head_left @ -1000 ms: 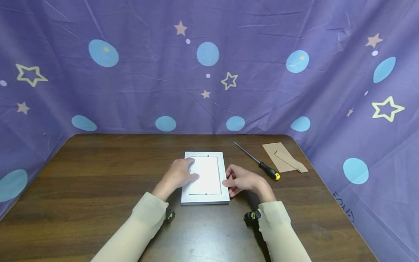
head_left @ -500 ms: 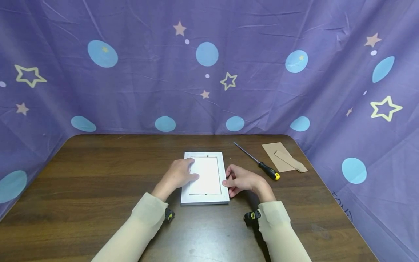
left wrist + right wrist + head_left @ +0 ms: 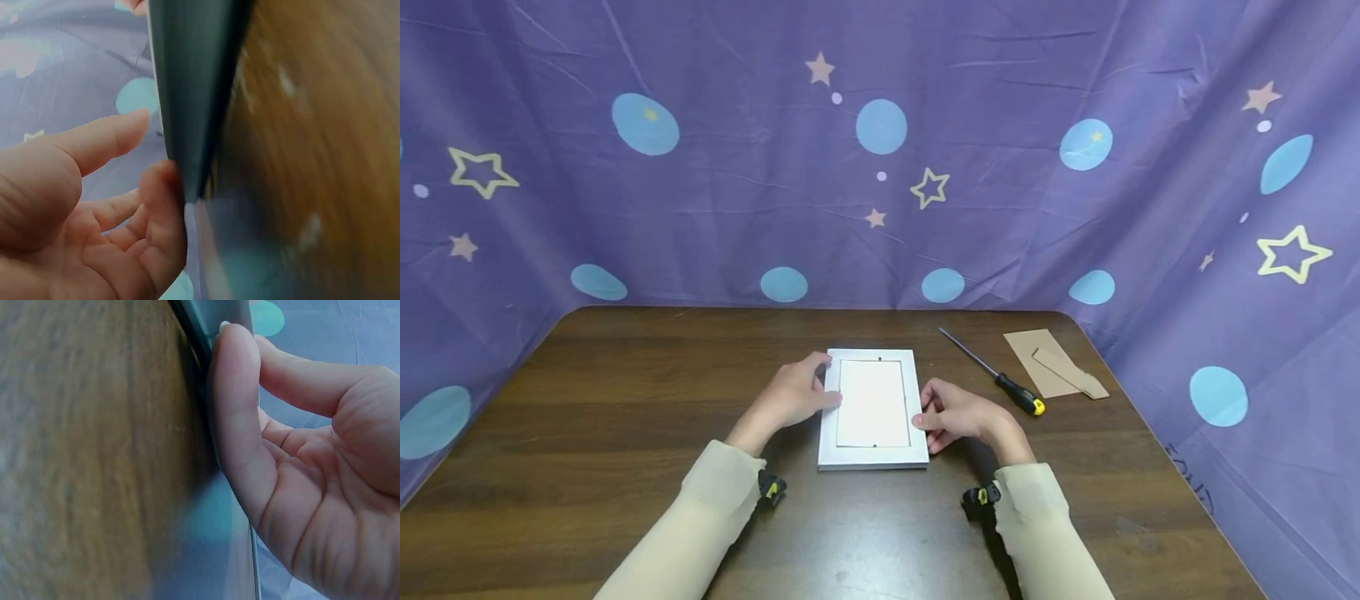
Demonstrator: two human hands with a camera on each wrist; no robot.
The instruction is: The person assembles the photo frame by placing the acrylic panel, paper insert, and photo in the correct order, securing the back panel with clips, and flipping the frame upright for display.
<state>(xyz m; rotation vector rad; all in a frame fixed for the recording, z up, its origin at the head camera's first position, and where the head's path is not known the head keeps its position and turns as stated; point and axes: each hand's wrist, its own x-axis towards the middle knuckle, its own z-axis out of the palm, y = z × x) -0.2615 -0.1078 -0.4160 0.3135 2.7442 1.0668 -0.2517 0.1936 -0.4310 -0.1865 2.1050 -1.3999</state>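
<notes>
A white picture frame (image 3: 827, 429) lies on the wooden table with a plain white panel (image 3: 872, 408) in its opening. Small dark tabs show at the opening's top and bottom edges. My left hand (image 3: 782, 398) is at the frame's left side. In the left wrist view, a fingertip (image 3: 165, 175) touches the frame's dark side, while the thumb (image 3: 119, 137) is just short of its face. My right hand (image 3: 962, 417) pinches the right edge, thumb on top. A curled finger (image 3: 234, 387) lies against the frame's side in the right wrist view.
To the right of the frame lies a screwdriver (image 3: 1015, 392) with a black and yellow handle. Beyond it are a brown board (image 3: 1030, 354) and a narrow brown strip (image 3: 1071, 372) that partly covers it. A purple patterned curtain (image 3: 737, 208) hangs behind the table.
My left hand has drawn back leftward from the panel to the frame's left edge. The right hand keeps its hold on the right edge, and the frame has stayed in place.
</notes>
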